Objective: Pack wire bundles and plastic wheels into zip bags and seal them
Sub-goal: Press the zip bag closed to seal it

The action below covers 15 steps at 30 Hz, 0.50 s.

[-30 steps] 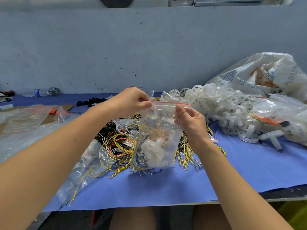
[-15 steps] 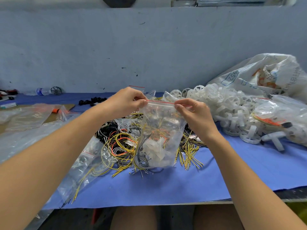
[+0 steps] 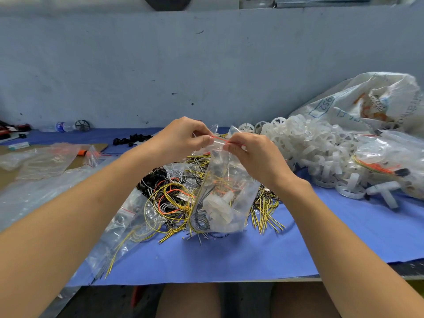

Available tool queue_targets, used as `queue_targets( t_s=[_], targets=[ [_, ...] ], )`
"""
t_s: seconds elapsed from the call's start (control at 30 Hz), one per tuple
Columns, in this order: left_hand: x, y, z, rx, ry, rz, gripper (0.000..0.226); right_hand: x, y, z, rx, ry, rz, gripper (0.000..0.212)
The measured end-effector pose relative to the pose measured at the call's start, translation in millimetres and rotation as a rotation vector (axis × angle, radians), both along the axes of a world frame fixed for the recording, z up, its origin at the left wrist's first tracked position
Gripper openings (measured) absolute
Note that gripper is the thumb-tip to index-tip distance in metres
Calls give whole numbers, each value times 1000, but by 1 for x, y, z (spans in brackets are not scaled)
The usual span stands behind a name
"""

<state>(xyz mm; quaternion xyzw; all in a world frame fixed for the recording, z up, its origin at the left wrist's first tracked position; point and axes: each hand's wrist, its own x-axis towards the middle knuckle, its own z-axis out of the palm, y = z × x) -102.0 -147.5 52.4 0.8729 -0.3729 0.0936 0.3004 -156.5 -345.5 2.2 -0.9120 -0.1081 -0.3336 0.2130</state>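
Left hand point(image 3: 183, 138) and right hand point(image 3: 250, 154) are raised together at the mouth of a clear plastic zip bag point(image 3: 238, 193). They are close but not touching. Each pinches the red zip strip point(image 3: 219, 139) between thumb and curled fingers, the left at its left end and the right at its right end. A short stretch of strip shows between them. Cannot tell whether the seal is pressed closed.

The bag hangs upright from the strip. Its bottom rests on the blue table cover point(image 3: 229, 255), at the near edge of a tangled heap of yellow, orange, black and white wire bundles point(image 3: 174, 196). Inside the bag are a translucent white plastic wheel point(image 3: 218, 210) and loops of yellow, orange and grey wire.

To the right is a heap of white spoked plastic wheels point(image 3: 316, 152), and behind it a large white woven sack point(image 3: 367, 104). A second clear bag holding yellow wires point(image 3: 124, 228) lies near-left of the wire heap. Flat clear bags point(image 3: 41, 159) are on the far left. Near the wall are small black parts point(image 3: 130, 140), a plastic water bottle point(image 3: 60, 126) on its side, and a dark spoked wheel point(image 3: 82, 125) just beside it.
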Motion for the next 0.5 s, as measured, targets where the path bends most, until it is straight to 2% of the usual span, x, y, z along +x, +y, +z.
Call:
queue_targets(
  t_s=[0.2,0.43,0.5],
  targets=[
    [-2,-4,-1,-53,-36,-16,11,4,12,4,42,-26,22,25],
    [-7,-9,-18,-265,-86,26,16,11,19,4,43,-112,-16,24],
    [-8,-12,-24,-352,-32,28,17,10,21,2,58,-129,-24,23]
  ],
)
